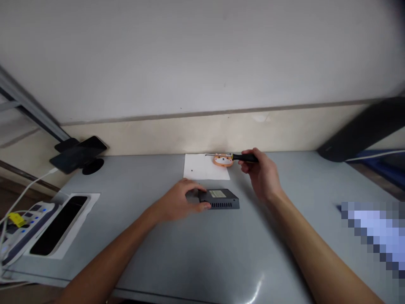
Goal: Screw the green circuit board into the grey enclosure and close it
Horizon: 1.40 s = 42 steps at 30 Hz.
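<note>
My left hand (182, 198) grips the left end of a flat dark box (224, 199) with vent slots along its front side and a pale label on top. The box rests on the grey table. My right hand (262, 173) is closed around the black handle of a screwdriver (245, 158), its thin shaft pointing left. That shaft passes over an orange case with an animal face (223, 161), which lies on a white sheet of paper (202, 169). On the paper's left part is a tiny dark speck (191, 170), too small to identify.
At the left, a phone (80, 154) leans on a stand, another phone (60, 228) lies on white paper, and a power strip (28, 228) with cables sits at the edge. A dark cylinder (363, 131) stands back right. Something pixelated (376, 232) lies at the right.
</note>
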### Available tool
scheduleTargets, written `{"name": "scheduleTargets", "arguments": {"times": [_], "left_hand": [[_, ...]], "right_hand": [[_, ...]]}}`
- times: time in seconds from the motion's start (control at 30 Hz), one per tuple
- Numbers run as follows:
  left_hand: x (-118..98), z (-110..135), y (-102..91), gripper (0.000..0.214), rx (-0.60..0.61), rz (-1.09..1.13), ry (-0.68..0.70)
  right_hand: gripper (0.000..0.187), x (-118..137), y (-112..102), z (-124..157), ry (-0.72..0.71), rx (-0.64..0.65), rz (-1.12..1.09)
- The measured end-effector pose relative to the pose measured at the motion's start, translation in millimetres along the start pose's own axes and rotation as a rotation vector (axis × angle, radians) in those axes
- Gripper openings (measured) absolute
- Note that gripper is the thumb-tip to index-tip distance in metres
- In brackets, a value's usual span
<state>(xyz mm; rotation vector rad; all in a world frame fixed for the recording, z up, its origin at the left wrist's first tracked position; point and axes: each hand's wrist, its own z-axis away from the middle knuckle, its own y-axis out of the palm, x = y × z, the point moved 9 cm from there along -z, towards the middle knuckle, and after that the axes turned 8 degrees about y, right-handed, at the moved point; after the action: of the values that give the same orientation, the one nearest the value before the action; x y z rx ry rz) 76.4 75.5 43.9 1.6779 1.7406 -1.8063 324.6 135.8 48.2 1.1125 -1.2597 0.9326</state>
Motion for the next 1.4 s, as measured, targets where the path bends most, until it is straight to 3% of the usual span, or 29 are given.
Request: {"name": "scheduleTargets", "arguments": {"times": [0.2, 0.33, 0.5, 0.67, 0.83, 1.0, 1.4], "left_hand": [[-4, -1, 3.7, 0.035, -0.001, 0.012, -0.034], [3, -2, 2.5, 0.048, -0.037, 0.003, -0.089], [11, -1, -0.5, 0.046, -0.119, 0.109, -0.060], [13, 1, -15.5, 0.039, -0.259, 0.149, 0.015], [-9, 4, -15.8, 0.022, -0.206, -0.094, 0.204], [-29, 8, -8.2, 0.034, -0.164, -0.277, 0.377], [-34, 7, -5.9, 0.030, -0.145, -0.361, 0.457]], "right_hand": [[0.034, 5, 1, 4, 0.013, 0.033, -0.067], [0.027, 13, 1, 8, -0.034, 0.063, -0.119], [0.029, 6, 19, 15, 0.059, 0.200, -0.069], [0.032, -1, 29, 18, 0.089, 0.280, -0.052], [0.030, -4, 30, 17, 0.126, 0.289, -0.080], [0.030, -6, 30, 17, 0.128, 0.296, -0.099], [0.026, -10, 27, 14, 0.154, 0.297, -0.133]]}}
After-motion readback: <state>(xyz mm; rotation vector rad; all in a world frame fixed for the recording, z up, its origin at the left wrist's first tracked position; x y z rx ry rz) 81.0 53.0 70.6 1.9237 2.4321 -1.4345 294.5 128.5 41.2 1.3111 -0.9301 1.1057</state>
